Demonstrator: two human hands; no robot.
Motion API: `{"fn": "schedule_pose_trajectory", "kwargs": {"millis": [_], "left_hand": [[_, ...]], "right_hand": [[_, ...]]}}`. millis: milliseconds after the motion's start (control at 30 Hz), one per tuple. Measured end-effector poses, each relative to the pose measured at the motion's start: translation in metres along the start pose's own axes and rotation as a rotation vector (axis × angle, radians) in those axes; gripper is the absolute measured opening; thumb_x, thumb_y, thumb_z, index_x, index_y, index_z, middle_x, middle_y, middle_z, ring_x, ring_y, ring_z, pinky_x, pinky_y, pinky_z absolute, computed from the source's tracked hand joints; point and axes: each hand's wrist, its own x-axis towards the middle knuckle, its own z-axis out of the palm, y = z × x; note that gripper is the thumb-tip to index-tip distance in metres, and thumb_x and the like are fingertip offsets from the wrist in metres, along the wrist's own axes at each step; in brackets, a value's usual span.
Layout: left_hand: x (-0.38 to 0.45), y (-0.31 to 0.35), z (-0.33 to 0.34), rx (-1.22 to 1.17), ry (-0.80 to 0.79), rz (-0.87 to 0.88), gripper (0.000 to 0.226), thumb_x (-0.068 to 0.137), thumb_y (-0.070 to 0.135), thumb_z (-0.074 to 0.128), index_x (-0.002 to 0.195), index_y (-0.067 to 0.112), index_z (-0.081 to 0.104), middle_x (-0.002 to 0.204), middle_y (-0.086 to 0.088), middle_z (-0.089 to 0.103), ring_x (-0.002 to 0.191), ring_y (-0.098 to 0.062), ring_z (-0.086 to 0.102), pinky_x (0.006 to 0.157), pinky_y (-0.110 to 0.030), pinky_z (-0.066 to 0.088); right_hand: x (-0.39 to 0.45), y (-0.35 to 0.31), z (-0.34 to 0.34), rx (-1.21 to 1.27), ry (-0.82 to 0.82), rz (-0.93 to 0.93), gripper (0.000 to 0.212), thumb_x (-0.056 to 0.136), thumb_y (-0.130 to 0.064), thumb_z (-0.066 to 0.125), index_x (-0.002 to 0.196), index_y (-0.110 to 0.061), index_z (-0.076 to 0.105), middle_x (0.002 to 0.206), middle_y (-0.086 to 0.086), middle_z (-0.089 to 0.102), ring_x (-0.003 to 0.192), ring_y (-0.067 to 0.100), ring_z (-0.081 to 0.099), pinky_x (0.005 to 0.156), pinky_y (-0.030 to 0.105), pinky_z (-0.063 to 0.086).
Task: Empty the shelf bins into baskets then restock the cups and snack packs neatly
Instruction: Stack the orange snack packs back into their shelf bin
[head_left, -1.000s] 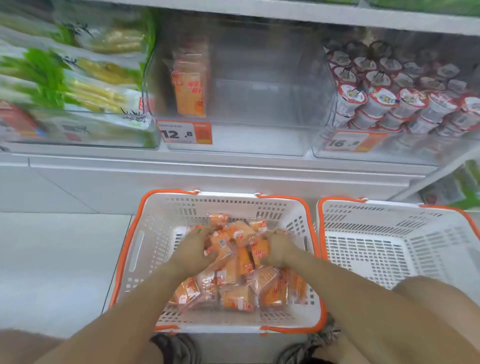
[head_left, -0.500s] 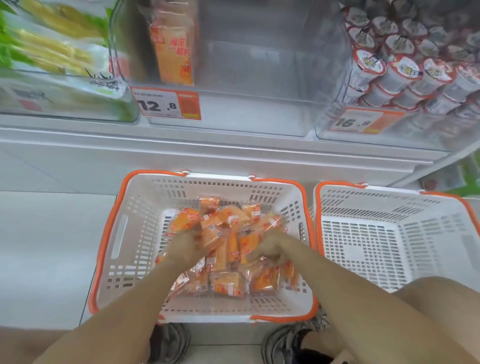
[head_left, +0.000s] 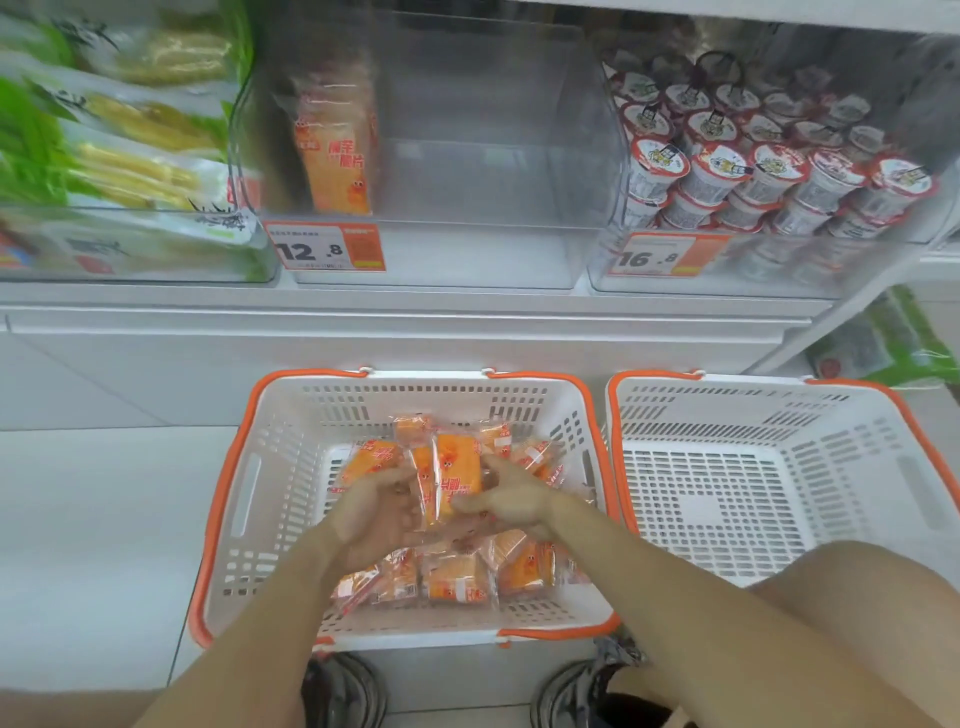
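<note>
Restock underway: left hand (head_left: 379, 514) and right hand (head_left: 511, 501) pinch orange snack packs (head_left: 457, 478) over left white-orange plastic basket (head_left: 228, 499); clear middle bin (head_left: 467, 156) at 12 o'clock nearly empty, foil-lidded cups (head_left: 769, 166) at 1 o'clock not yet emptied

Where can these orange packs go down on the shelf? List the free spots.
Middle clear bin: bare floor from the few standing orange packs at its left wall across to its right wall. Cup bin is packed. Right basket is empty. Left basket is crowded with packs and both hands.

Snack packs (head_left: 457, 577) in left basket (head_left: 228, 514), below the shelf bins (head_left: 467, 156).
</note>
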Motion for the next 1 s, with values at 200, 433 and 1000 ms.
{"fn": "schedule_pose_trajectory", "kwargs": {"millis": [200,433,1000], "left_hand": [[-0.003,-0.020,0.008,0.290,0.230,0.032,0.037,0.091,0.034,0.069,0.125,0.022,0.064,0.110,-0.003,0.075,0.100,-0.025,0.072,0.086,-0.049,0.057],[-0.011,-0.031,-0.015,0.184,0.452,-0.024,0.028,0.093,0.023,0.068,0.120,0.018,0.062,0.098,-0.005,0.077,0.089,-0.024,0.072,0.069,-0.037,0.050],[0.010,-0.012,-0.004,-0.042,0.683,0.056,0.020,0.090,0.020,0.071,0.107,0.008,0.069,0.092,-0.010,0.077,0.084,-0.027,0.072,0.060,-0.035,0.057]], "right_hand": [[-0.013,-0.003,0.010,-0.208,-0.188,0.021,0.071,0.088,-0.020,0.077,0.147,-0.026,0.040,0.121,-0.014,0.056,0.124,0.020,0.058,0.094,0.034,0.054],[0.033,-0.013,-0.017,-0.537,0.500,-0.053,0.019,0.093,-0.032,0.070,0.098,-0.014,0.068,0.086,0.001,0.070,0.072,0.013,0.065,0.063,0.022,0.051],[0.049,-0.055,-0.024,-0.198,0.262,0.047,0.015,0.081,-0.010,0.081,0.088,-0.009,0.067,0.085,0.008,0.069,0.074,0.019,0.067,0.067,0.036,0.059]]}}
